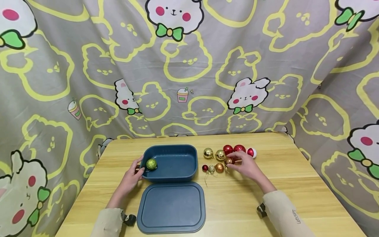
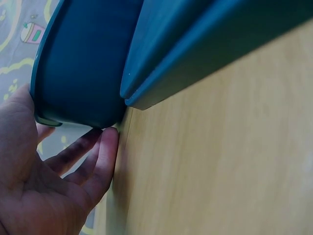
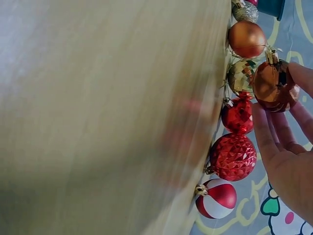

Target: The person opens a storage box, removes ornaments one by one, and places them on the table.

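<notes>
A dark blue rectangular box (image 1: pixel 177 178) stands on the table with a green glittery Christmas bauble (image 1: pixel 151 164) at its left end. My left hand (image 1: pixel 134 172) holds the box's left end, thumb at the rim and fingers against the outer wall (image 2: pixel 73 73). A shiny copper-coloured bauble (image 3: pixel 274 85) is pinched between the thumb and fingers of my right hand (image 1: pixel 245 165). Beside that hand are a matte orange bauble (image 1: pixel 219 168), gold baubles (image 1: pixel 220 155), red baubles (image 1: pixel 228 149) and a red-and-white one (image 1: pixel 251 152).
A matching blue lid (image 1: pixel 171 207) lies flat in front of the box. Small dark red (image 1: pixel 205 168) and silvery glitter (image 1: pixel 211 169) baubles lie right of the box, with thin hanging strings. A patterned curtain (image 1: pixel 189 112) hangs behind the wooden table (image 1: pixel 237 207).
</notes>
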Demonstrator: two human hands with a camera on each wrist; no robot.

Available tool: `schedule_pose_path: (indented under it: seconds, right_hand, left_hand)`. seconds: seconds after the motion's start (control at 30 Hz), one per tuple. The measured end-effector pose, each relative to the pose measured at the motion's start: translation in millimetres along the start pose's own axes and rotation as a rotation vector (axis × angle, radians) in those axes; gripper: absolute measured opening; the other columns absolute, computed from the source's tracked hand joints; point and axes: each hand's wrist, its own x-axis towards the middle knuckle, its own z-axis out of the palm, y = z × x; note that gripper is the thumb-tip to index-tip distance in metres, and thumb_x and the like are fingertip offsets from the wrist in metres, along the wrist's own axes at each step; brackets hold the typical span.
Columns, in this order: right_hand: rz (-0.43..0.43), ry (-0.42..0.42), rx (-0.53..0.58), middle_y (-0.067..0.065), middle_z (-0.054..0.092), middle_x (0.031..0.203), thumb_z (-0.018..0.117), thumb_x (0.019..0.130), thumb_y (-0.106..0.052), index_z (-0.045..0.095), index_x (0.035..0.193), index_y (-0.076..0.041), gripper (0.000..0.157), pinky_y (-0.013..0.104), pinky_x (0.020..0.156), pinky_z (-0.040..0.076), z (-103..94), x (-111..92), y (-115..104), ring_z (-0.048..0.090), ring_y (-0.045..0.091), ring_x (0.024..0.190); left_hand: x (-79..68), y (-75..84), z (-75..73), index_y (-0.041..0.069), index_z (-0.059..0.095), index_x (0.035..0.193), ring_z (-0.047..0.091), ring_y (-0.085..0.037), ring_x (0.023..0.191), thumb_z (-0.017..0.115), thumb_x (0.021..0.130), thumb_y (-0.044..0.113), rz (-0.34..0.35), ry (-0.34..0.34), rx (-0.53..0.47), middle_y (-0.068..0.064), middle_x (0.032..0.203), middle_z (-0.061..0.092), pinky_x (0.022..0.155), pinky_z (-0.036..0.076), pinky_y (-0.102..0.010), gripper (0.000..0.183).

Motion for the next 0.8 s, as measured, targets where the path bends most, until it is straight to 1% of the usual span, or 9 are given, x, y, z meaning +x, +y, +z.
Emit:
schedule_pose_path:
  seconds: [0.07,0.2,0.37,0.57,0.8]
  right_hand:
    - [0.008,-0.015,0.001,0.018,0.068,0.128,0.084,0.086,-0.019,0.072,0.126,-0.007,0.043,0.057,0.101,0.053,0.6,-0.7,1.0,0.063,0.039,0.118]
    - [0.015,-0.031,0.016,0.018,0.068,0.124,0.084,0.087,-0.017,0.072,0.123,-0.005,0.04,0.052,0.096,0.058,2.9,-0.4,4.0,0.066,0.036,0.111]
    - [0.033,-0.045,0.032,0.015,0.069,0.121,0.084,0.087,-0.016,0.072,0.122,-0.005,0.039,0.047,0.093,0.059,4.8,-0.6,6.3,0.068,0.032,0.107]
    - [0.031,-0.076,0.032,0.017,0.069,0.124,0.084,0.087,-0.017,0.071,0.123,-0.004,0.04,0.049,0.094,0.059,6.7,-1.2,5.6,0.067,0.034,0.109]
    - [0.029,-0.085,0.013,0.019,0.067,0.128,0.084,0.087,-0.017,0.071,0.125,-0.004,0.042,0.055,0.096,0.056,7.7,-2.2,5.3,0.064,0.04,0.115]
  left_hand:
    - [-0.1,-0.3,0.0,0.019,0.031,0.164,0.064,-0.031,0.108,0.049,0.111,0.018,-0.001,0.001,0.0,-0.03,0.137,0.056,0.081,0.061,-0.027,0.056]
    - [-0.4,-0.2,-0.3,0.019,0.03,0.164,0.064,-0.031,0.109,0.049,0.111,0.018,-0.003,-0.001,-0.005,-0.03,0.138,0.055,0.082,0.061,-0.028,0.056]
    - [0.6,0.3,-0.5,0.019,0.032,0.164,0.064,-0.031,0.108,0.049,0.111,0.018,-0.002,0.002,-0.005,-0.03,0.136,0.056,0.081,0.061,-0.027,0.056]
    - [0.3,0.4,-0.3,0.02,0.032,0.163,0.064,-0.031,0.108,0.049,0.111,0.018,-0.011,0.002,0.003,-0.029,0.136,0.057,0.082,0.061,-0.028,0.055]
    - [-0.3,1.4,0.1,0.02,0.032,0.163,0.064,-0.03,0.108,0.049,0.111,0.018,-0.014,0.005,-0.008,-0.029,0.136,0.056,0.082,0.061,-0.028,0.055]
